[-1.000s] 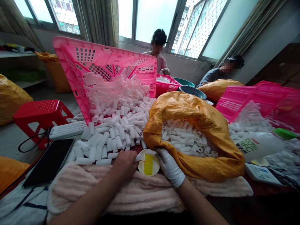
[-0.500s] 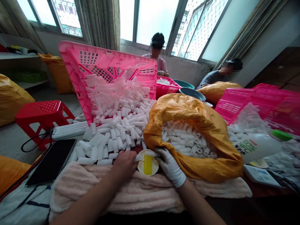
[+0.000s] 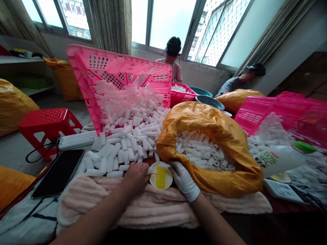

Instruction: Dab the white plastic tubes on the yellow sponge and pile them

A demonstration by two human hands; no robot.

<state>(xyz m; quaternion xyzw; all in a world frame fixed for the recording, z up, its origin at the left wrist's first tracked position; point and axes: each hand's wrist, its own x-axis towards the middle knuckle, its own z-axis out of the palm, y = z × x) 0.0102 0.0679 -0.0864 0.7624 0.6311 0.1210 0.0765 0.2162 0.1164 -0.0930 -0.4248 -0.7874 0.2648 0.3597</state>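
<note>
My bare left hand (image 3: 136,177) is closed, its fingers around a short white tube that they mostly hide. A thin dark line, like a fine stick, runs from those fingers over a yellow pad (image 3: 160,177). The pad lies in a small round whitish dish (image 3: 168,180) between my hands. On the dish's other side, my right hand (image 3: 184,181), in a white glove, pinches a white tube (image 3: 165,165) above the far rim. Loose white tubes (image 3: 109,163) are heaped just beyond my left hand. An orange woven sack (image 3: 204,177) with more tubes inside lies against my right hand.
A pink crate (image 3: 120,63) tips its tubes onto the table. A phone (image 3: 58,173) lies at left near a red stool (image 3: 48,119). A folded pinkish towel (image 3: 153,211) lines the front edge. At right are a bottle (image 3: 281,160) and a white device (image 3: 282,190). Two people sit beyond.
The view has shifted slightly. My hands stay on either side of the dish, nearly in the same pose. The far person's hand, seen before by the crate, is now hidden.
</note>
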